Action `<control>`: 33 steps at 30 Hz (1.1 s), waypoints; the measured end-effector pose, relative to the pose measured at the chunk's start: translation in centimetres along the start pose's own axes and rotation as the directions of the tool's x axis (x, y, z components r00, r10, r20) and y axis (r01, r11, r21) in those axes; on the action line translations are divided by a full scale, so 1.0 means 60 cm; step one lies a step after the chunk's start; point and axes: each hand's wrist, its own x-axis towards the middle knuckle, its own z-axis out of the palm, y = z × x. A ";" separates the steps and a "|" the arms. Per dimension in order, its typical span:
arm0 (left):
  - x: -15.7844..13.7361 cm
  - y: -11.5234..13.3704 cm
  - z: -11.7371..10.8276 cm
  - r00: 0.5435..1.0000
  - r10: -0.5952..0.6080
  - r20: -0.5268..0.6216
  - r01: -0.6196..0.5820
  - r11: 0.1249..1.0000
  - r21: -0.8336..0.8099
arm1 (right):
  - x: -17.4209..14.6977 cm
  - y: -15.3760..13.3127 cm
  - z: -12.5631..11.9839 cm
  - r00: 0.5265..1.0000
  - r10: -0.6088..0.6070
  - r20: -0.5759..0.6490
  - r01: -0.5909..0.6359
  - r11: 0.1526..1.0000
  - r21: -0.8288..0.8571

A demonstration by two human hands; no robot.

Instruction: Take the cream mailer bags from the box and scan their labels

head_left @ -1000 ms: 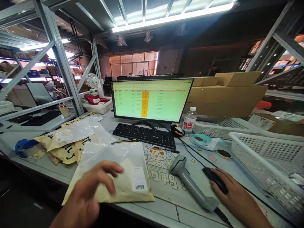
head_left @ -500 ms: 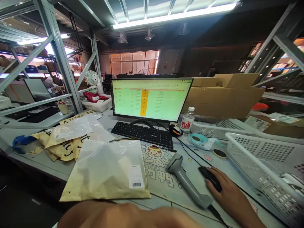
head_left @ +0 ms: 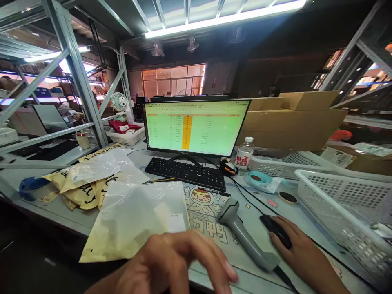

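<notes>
Two bare hands reach over the near side of the desk. The right hand (head_left: 301, 250) lies over a black, rounded computer mouse (head_left: 277, 232), gripping it with the thumb along its left side and the fingers across its top; the mouse sits under the far end of that hand. The left hand (head_left: 167, 261) is raised at the near edge, fingers bent and parted, with nothing visible between them. A flat, shiny packet (head_left: 131, 224), white at its far end and yellow at its near end, lies just beyond and to the left of it. The fingers hide the packet's near right corner and part of its white paper label (head_left: 176, 221); whether they touch, I cannot tell.

Between the hands, a grey pistol-shaped barcode scanner (head_left: 245, 239) lies just left of the mouse. Farther back are a black rectangular keyboard (head_left: 186, 173) and a lit, black-framed monitor (head_left: 167, 130).
</notes>
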 end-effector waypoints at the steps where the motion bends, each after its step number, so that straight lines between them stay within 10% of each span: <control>1: 0.002 -0.011 0.001 1.000 -0.019 -0.002 0.019 1.000 -0.021 | 0.001 -0.003 -0.003 1.000 0.002 0.006 -0.003 1.000 0.003; 4: -0.018 -0.076 0.012 0.968 -0.245 -0.046 0.248 0.924 0.290 | 0.002 -0.009 -0.010 1.000 0.014 0.017 -0.014 1.000 0.012; 7: -0.075 -0.169 0.029 0.908 -0.399 -0.125 0.360 0.593 0.720 | 0.002 -0.007 -0.008 1.000 0.020 0.018 -0.021 0.999 0.028; 11: -0.144 -0.255 0.042 0.961 -0.270 -0.061 0.164 0.377 0.912 | -0.002 0.004 0.003 0.998 0.064 0.004 -0.064 0.997 0.029; 18: -0.157 -0.290 0.041 0.978 0.104 0.180 -0.196 0.170 0.966 | -0.008 -0.005 -0.002 0.998 0.061 -0.002 -0.061 0.998 0.010; 24: -0.142 -0.302 0.060 0.986 0.125 0.109 -0.138 0.250 0.958 | -0.007 -0.014 -0.004 0.997 0.071 -0.010 -0.072 0.997 -0.014; 33: -0.132 -0.187 0.082 0.999 -0.041 0.005 0.026 0.730 0.683 | -0.005 -0.053 -0.024 0.988 0.129 0.080 -0.129 0.992 -0.008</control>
